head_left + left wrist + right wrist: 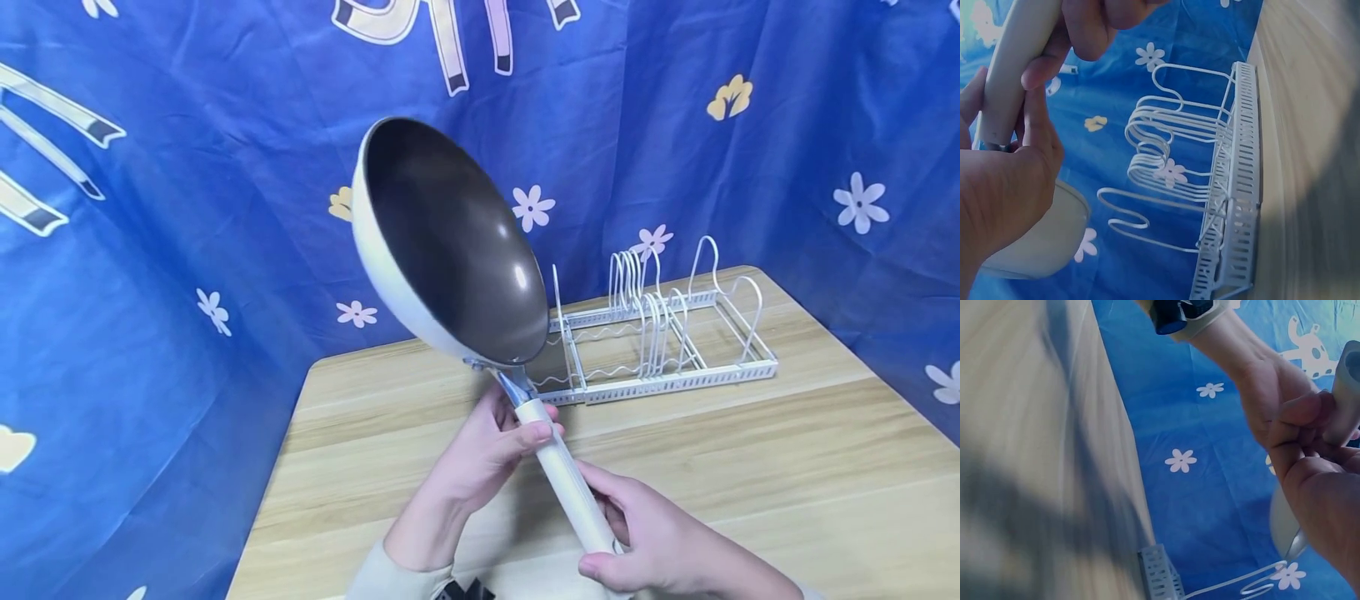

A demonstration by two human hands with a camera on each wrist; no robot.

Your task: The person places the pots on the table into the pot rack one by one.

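A deep frying pan [457,242], dark inside and white outside, is held up over the table with its bowl tilted up and to the left. My left hand [491,454] grips the white handle [566,479] close to the metal joint, thumb across the top. Lower down, my right hand [648,529] holds the handle's end between thumb and curled fingers. In the left wrist view both hands are around the handle [1019,69], and part of the pan's white outside [1054,240] shows below. From the right wrist, the pan [1285,522] is mostly hidden behind my right hand [1322,481].
A white wire rack [675,383] with upright loops stands at the back right of the wooden table [360,442]; the pan overlaps its left end in the head view. A blue patterned curtain [247,208] hangs around the back and sides.
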